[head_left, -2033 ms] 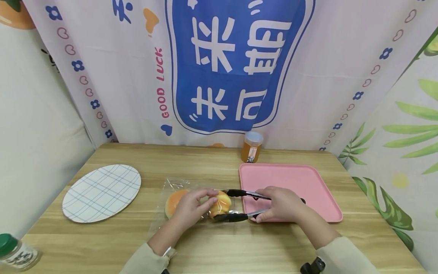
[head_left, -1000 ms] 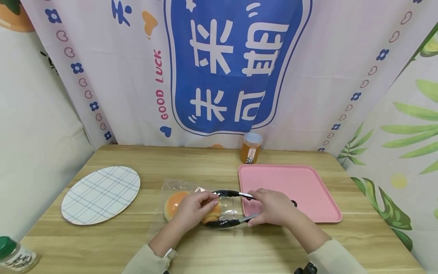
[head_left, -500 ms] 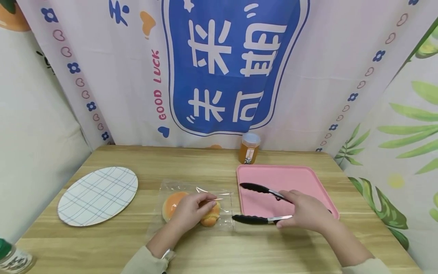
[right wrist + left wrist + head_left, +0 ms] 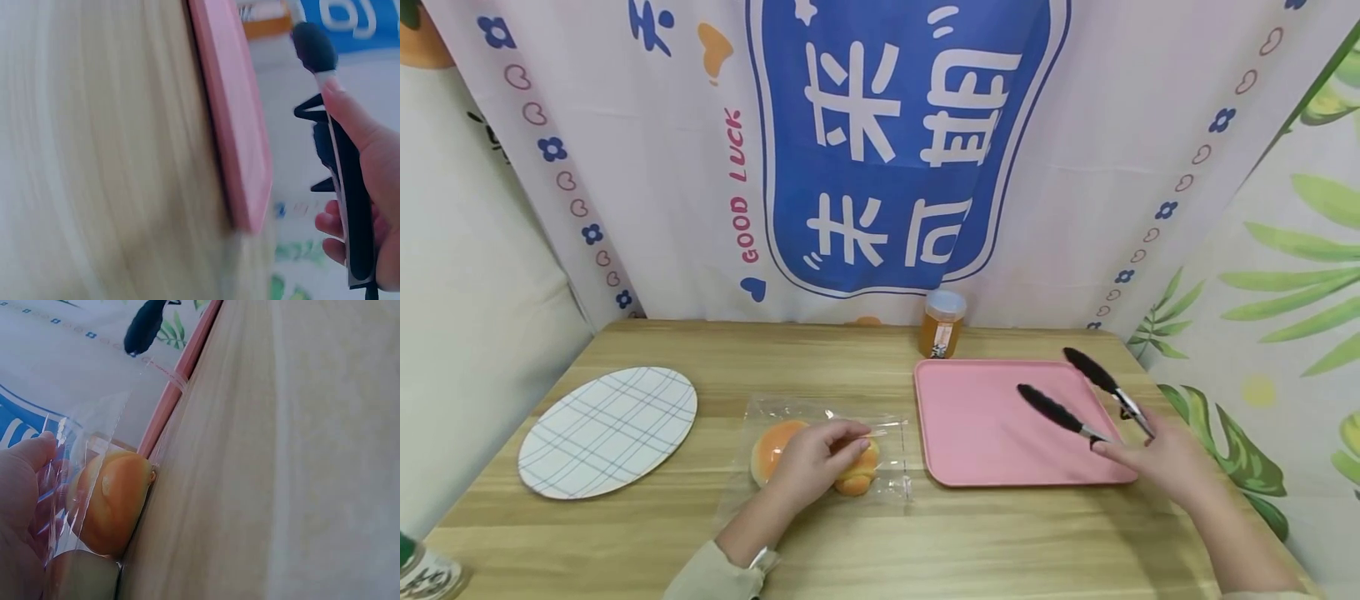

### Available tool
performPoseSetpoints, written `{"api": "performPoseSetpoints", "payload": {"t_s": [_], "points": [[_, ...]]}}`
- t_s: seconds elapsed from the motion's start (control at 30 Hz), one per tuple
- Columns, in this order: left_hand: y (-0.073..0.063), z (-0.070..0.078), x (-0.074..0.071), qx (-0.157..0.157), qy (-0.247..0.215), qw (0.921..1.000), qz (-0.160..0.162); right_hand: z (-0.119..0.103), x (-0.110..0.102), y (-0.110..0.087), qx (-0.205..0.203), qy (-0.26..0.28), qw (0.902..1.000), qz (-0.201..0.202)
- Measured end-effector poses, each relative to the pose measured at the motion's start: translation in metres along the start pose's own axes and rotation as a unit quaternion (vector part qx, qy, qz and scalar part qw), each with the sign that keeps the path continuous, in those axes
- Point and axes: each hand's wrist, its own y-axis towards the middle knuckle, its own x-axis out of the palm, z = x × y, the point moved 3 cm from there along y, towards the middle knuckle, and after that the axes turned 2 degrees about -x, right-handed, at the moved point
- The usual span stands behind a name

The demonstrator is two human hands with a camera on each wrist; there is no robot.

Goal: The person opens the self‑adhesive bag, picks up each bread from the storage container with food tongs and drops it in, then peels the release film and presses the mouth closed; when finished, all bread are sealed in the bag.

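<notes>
My left hand (image 4: pixel 816 458) pinches the upper layer of a clear plastic bag (image 4: pixel 891 479) lying at the middle of the table. Inside it is a round orange-topped bun (image 4: pixel 769 450), partly covered by my hand. To its right sits a smaller bread roll (image 4: pixel 854 483), seen larger as an orange-brown roll (image 4: pixel 115 503) in the left wrist view. My right hand (image 4: pixel 1172 458) grips black-tipped metal tongs (image 4: pixel 1051 408), raised over the right end of the pink tray (image 4: pixel 985 442). The tongs' arms are spread, with nothing between their tips.
A jar of amber contents (image 4: pixel 942 327) stands behind the tray. An oval plate with blue grid lines (image 4: pixel 610 433) lies at the left. A green-capped shaker (image 4: pixel 432 575) stands at the front left edge. A printed curtain (image 4: pixel 1030 250) hangs behind the table.
The tongs were around the smaller roll; my right hand has drawn them off it and swung them right, over the tray. The roll stays in the bag, and my left hand keeps its hold.
</notes>
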Motion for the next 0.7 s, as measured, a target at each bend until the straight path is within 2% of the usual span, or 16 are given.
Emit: {"api": "performPoseSetpoints", "payload": {"t_s": [0.17,0.37,0.5,0.7], "points": [[0.000,-0.001,-0.001,0.002,-0.002,1.0000,0.001,0.037,-0.004,0.010,0.070,-0.007,0.9975,0.013],[0.000,-0.003,0.001,0.006,-0.006,0.9999,-0.008,0.068,-0.001,0.020,0.167,0.030,0.9852,0.027],[0.000,-0.004,0.002,0.004,-0.007,0.9999,-0.010,0.080,0.002,0.027,0.187,0.025,0.9815,0.033],[0.000,-0.003,0.001,0.006,-0.012,0.9999,-0.010,0.091,0.007,0.034,0.195,0.011,0.9806,0.017]]}}
